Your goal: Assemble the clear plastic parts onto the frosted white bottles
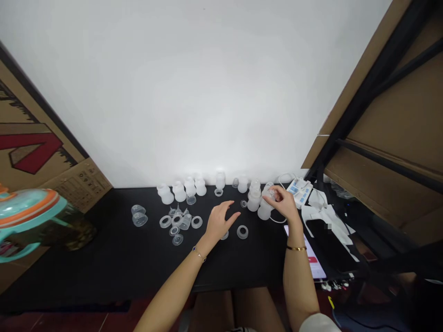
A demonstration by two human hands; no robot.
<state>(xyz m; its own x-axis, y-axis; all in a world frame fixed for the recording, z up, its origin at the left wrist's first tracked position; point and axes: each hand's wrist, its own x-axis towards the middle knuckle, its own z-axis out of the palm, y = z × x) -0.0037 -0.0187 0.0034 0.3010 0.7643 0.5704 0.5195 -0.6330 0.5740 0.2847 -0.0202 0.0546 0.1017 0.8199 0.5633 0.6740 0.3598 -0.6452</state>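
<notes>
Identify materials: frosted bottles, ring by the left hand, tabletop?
The frosted bottle looks like translucent plastic with a matte finish; light glows softly through its walls, exact polymer unclear. The ring looks like clear silicone or plastic, since the dark surface beneath shows through it. The tabletop looks like matte black laminate, with little shine; its core is hidden.

- We look out from a camera worn on the person's head, above the near edge of the desk (104,258).
- We face forward and down, with the white wall (207,92) filling the upper half of the view.
- We sit close above the left hand (219,223) and right hand (282,203), with both forearms rising from the bottom edge.
- Our wide view reaches printed cardboard (34,138) on the left and a black metal frame (360,85) on the right.
</notes>
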